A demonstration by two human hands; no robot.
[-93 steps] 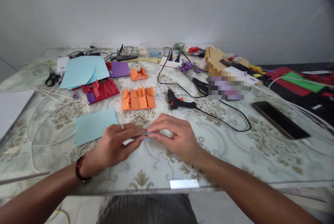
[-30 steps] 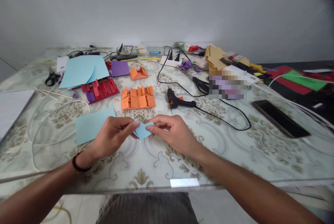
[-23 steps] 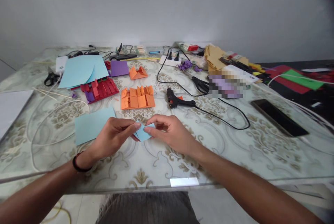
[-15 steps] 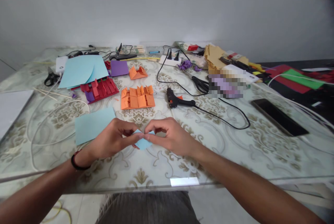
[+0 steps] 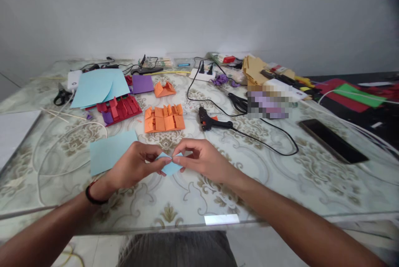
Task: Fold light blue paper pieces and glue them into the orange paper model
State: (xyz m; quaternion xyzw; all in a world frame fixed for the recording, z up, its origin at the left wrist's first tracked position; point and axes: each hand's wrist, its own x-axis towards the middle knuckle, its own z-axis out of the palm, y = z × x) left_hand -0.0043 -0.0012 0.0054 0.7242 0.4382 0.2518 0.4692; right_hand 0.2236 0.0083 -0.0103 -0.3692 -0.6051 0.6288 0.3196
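Just above the patterned table (image 5: 280,184), both my hands pinch a small folded light blue paper (image 5: 171,167). My left hand (image 5: 134,166) grips its left side with thumb and fingers closed. My right hand (image 5: 202,160) pinches its right corner, fingertips meeting the left hand's. A larger light blue sheet (image 5: 110,150) lies flat just left of my left hand. Beyond my hands sit an orange folded paper piece (image 5: 164,118) and a black glue gun (image 5: 213,123).
A red folded piece (image 5: 120,108), big blue sheets (image 5: 98,86), purple paper (image 5: 142,84) and another orange fold (image 5: 164,89) lie further back. Scissors (image 5: 238,101), a power strip (image 5: 202,75) with cables, brown paper (image 5: 254,69) and a phone (image 5: 333,140) are to the right. Black scissors (image 5: 61,94) lie far left.
The small blue paper was pressed flat between my hands, then lifted and opened out. Now my fingertips have drawn together on its top edge, pinching it closed.
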